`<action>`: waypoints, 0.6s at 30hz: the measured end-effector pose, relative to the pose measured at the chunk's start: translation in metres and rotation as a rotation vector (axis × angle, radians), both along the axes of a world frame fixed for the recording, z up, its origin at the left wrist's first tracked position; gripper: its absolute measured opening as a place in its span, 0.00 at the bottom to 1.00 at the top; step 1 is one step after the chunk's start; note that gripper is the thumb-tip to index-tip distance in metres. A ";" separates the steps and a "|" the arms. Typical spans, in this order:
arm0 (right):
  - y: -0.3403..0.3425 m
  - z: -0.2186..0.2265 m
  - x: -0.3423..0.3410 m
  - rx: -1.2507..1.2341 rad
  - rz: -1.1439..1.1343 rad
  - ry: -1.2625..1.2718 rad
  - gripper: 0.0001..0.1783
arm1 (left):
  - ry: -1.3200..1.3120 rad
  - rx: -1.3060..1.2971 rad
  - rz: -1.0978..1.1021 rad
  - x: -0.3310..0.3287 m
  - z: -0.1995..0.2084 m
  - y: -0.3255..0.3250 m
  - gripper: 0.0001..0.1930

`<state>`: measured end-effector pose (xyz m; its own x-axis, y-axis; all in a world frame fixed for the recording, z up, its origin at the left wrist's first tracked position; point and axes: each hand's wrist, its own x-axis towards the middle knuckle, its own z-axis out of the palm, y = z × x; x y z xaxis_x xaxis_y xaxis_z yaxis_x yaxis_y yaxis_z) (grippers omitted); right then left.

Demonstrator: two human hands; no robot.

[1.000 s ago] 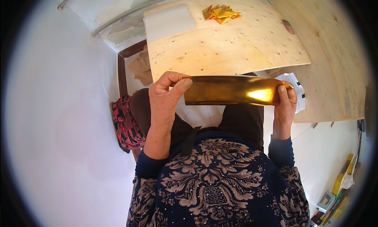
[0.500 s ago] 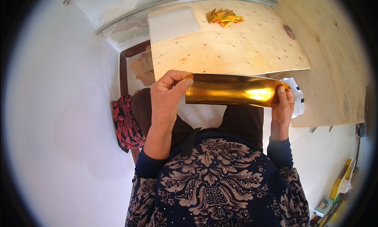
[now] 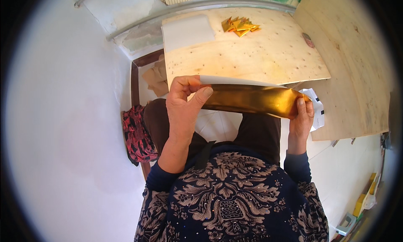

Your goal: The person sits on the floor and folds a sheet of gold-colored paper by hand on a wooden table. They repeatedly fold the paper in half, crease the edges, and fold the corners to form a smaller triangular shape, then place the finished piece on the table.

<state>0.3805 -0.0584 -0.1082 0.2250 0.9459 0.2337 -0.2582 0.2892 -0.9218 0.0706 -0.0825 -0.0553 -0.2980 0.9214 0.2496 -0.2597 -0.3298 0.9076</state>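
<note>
**Glossy gold paper strip with a white far margin point(image 3: 247, 100), stretched between my left hand point(image 3: 182, 97) and my right hand point(image 3: 303, 114)**

I held the strip crosswise over my dark brown trousers point(image 3: 261, 131), just short of the near edge of a pale, knotted plywood tabletop point(image 3: 247, 59). My left hand pinched its left end, the thumb lying on the gold face and the fingers bent behind. My right hand gripped the opposite end, its thumb likewise on the gold. The strip bowed slightly between them, and a white band showed along its far edge.

Toward the back of the tabletop lay a cluster of angular, folded gold pieces point(image 3: 241, 27); to their left was a flat, greyish-white rectangular sheet point(image 3: 184, 34), and near the right edge a small reddish, rounded object point(image 3: 308, 40), too small to identify. White paper with black marks point(image 3: 317, 118) appeared just beside my right hand. A red-and-black patterned cloth point(image 3: 138, 135) lay beside my left leg, and crumpled brown paper point(image 3: 155, 79) lay left of the tabletop.
</note>
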 end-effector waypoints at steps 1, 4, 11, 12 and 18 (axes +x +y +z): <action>-0.001 0.001 0.000 0.009 0.000 -0.011 0.11 | 0.006 0.001 -0.023 -0.001 0.001 -0.001 0.11; -0.004 0.002 -0.001 0.018 0.001 -0.020 0.11 | -0.070 -0.050 -0.065 -0.002 0.001 -0.002 0.08; -0.006 0.005 -0.004 0.060 0.007 -0.006 0.09 | -0.121 -0.044 -0.061 -0.003 -0.001 0.001 0.06; -0.006 0.005 -0.004 0.063 0.012 -0.006 0.09 | -0.134 -0.040 -0.070 -0.003 -0.001 0.001 0.06; 0.000 0.004 -0.005 0.039 0.033 0.006 0.09 | -0.178 -0.045 -0.064 -0.005 -0.003 0.005 0.07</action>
